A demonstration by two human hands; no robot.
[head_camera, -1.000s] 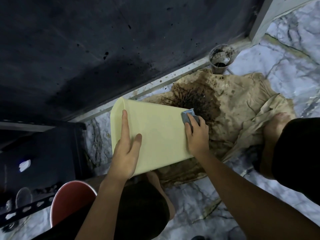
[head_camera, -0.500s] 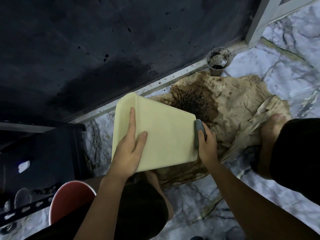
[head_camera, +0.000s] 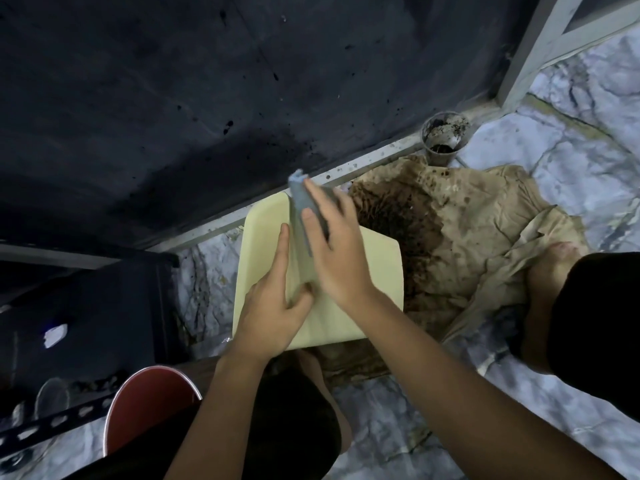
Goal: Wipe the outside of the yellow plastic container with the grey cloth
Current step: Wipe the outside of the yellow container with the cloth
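Note:
The yellow plastic container lies on its side in front of me, its flat outer wall facing up. My left hand rests on that wall with straight fingers and steadies it. My right hand crosses over the left and presses the folded grey cloth against the wall near the container's far left edge. The cloth's top end sticks out past my fingertips. The right hand is slightly blurred.
A stained beige cloth is spread on the marble floor under and right of the container. A dirty cup stands by the metal door rail. A red round object sits at lower left. My knees frame the bottom.
My right hand has swept the grey cloth from the container's right edge across the wall to its upper left. The left hand has stayed on the wall.

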